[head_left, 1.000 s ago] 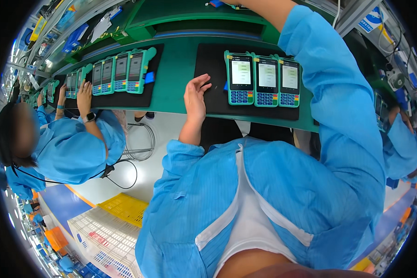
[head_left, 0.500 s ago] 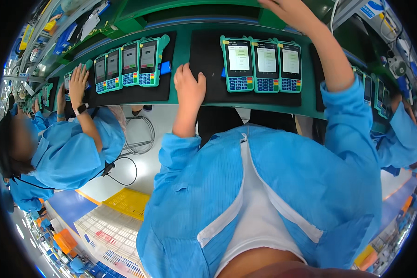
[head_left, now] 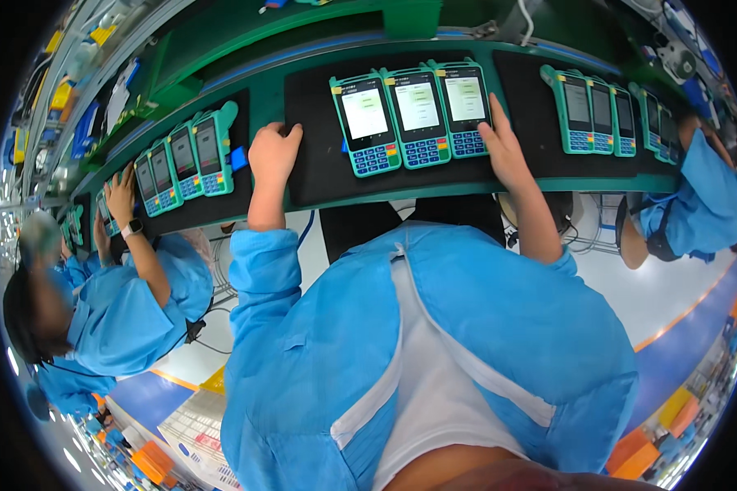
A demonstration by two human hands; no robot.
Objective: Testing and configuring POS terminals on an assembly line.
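Note:
Three green-cased payment terminals stand side by side in front of me with lit screens: a left one, a middle one and a right one. My right hand is closed on the right terminal's side edge, thumb at the front by the keypad and fingers stretched along the side. At the left border of the black mat is my left hand, fingers curled and thumb standing a little apart. Its fingertips are hidden, so what they hold, if anything, cannot be seen.
More payment terminals stand in groups on the left and right. A blue block sits by the left group. A green shelf beam runs behind the bench. A co-worker in blue works at my left, another at my right.
My right hand has come down from the upper right to the right terminal. My left hand's fingers have curled. The view has shifted, with the terminals now further left and tilted.

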